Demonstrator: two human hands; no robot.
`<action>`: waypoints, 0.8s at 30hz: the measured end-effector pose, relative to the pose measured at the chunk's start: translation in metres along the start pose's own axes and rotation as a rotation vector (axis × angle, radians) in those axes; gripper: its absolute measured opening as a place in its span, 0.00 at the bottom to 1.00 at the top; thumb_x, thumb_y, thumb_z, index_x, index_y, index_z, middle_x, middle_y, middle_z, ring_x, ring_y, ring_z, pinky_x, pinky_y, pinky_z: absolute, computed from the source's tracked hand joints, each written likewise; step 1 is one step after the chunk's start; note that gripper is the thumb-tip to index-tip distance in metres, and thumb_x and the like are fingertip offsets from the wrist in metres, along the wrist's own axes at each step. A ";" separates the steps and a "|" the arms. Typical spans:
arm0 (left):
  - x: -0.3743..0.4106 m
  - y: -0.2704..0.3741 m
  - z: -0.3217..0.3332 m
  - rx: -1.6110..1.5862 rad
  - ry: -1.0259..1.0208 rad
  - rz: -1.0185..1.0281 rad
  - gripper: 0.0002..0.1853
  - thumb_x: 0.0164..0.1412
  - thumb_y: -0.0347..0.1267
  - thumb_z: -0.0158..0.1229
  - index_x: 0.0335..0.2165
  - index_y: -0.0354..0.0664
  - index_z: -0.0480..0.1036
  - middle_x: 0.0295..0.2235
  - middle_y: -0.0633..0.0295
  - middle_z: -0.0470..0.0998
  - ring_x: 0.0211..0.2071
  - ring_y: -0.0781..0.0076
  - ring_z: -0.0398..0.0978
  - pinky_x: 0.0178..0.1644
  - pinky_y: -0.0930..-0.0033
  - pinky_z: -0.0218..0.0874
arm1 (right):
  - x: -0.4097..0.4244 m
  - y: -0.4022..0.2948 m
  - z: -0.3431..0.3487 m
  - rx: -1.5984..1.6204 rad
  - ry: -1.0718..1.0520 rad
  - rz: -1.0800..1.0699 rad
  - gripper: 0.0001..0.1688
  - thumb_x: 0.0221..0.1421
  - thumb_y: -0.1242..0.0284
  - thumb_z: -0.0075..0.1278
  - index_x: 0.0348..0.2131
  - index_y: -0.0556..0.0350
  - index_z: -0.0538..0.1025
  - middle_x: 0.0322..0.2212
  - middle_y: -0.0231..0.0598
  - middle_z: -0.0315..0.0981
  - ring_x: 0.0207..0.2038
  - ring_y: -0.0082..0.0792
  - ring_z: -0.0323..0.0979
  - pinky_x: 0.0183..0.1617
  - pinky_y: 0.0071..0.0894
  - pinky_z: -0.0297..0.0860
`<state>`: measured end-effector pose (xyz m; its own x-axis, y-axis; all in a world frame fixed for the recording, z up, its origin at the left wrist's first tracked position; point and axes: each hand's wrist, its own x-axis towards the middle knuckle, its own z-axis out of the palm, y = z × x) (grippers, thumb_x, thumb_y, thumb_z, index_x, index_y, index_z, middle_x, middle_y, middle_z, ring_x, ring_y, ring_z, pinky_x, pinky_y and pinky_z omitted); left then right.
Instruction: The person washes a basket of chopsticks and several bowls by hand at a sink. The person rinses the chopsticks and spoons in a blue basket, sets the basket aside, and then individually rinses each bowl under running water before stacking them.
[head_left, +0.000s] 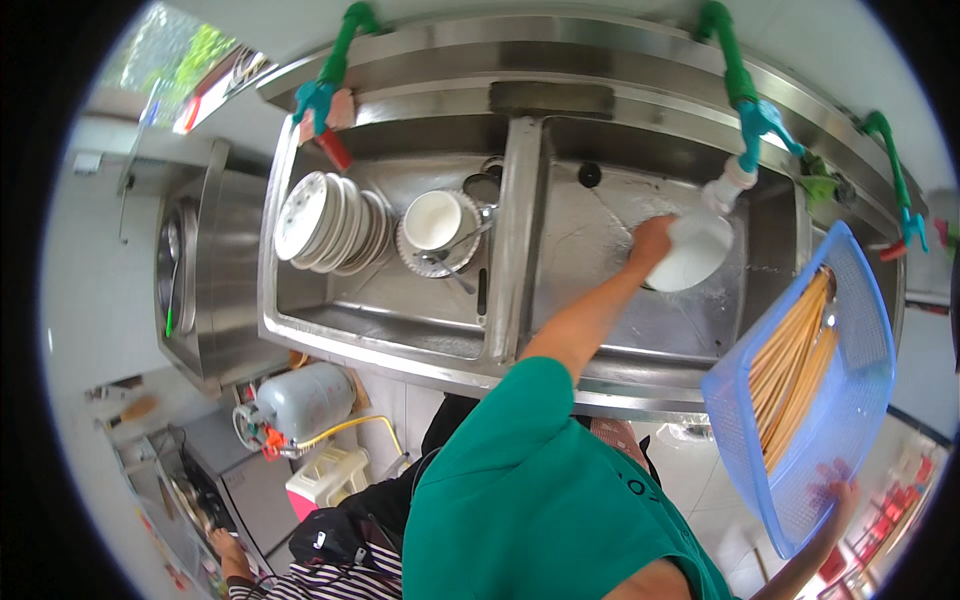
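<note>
My left hand (654, 238), slightly blurred, grips the edge of a white dish (694, 255) in the right sink basin, below the white nozzle (727, 186) of a green pipe tap. My right hand (844, 489) holds a blue plastic basket (862, 360) tilted beside the sink's right front; some fingers show through its mesh wall. Inside the basket lies a bundle of wooden chopsticks (795, 367) and some metal utensils. In the left basin, a leaning stack of plates (330, 221) stands beside a white bowl (433, 220) on scalloped plates, with metal spoons by it.
A steel divider (517, 240) separates the basins. Another tap (319, 105) overhangs the left one. A gas cylinder (307, 401) with a yellow hose stands on the floor at left. A person in a striped top (337, 574) is at lower left, one hand by a shelf.
</note>
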<state>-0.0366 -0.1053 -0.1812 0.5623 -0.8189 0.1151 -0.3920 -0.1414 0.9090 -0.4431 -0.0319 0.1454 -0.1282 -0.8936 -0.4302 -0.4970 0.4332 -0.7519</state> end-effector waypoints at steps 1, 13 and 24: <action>0.010 0.002 0.009 0.167 -0.067 0.063 0.11 0.38 0.22 0.44 0.24 0.40 0.71 0.23 0.51 0.71 0.28 0.53 0.69 0.32 0.58 0.58 | 0.003 -0.002 0.000 0.002 -0.019 -0.028 0.28 0.35 0.67 0.39 0.38 0.67 0.64 0.24 0.44 0.70 0.13 0.26 0.65 0.13 0.16 0.59; 0.044 0.029 0.027 0.331 -0.005 -0.126 0.05 0.42 0.31 0.49 0.18 0.42 0.70 0.20 0.51 0.71 0.26 0.56 0.70 0.30 0.58 0.59 | 0.001 0.001 0.003 0.081 0.019 -0.027 0.28 0.35 0.69 0.41 0.38 0.68 0.63 0.26 0.47 0.69 0.16 0.28 0.66 0.15 0.18 0.62; -0.054 -0.065 0.031 -1.130 0.065 -0.911 0.16 0.39 0.19 0.53 0.34 0.32 0.67 0.28 0.53 0.72 0.26 0.60 0.72 0.30 0.65 0.65 | 0.001 -0.013 0.012 0.126 -0.006 0.030 0.27 0.32 0.75 0.38 0.38 0.71 0.63 0.25 0.48 0.69 0.14 0.31 0.67 0.13 0.18 0.61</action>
<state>-0.0638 -0.0695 -0.2586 0.3418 -0.6555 -0.6734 0.8663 -0.0580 0.4962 -0.4266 -0.0370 0.1484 -0.1358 -0.8794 -0.4563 -0.3812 0.4715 -0.7952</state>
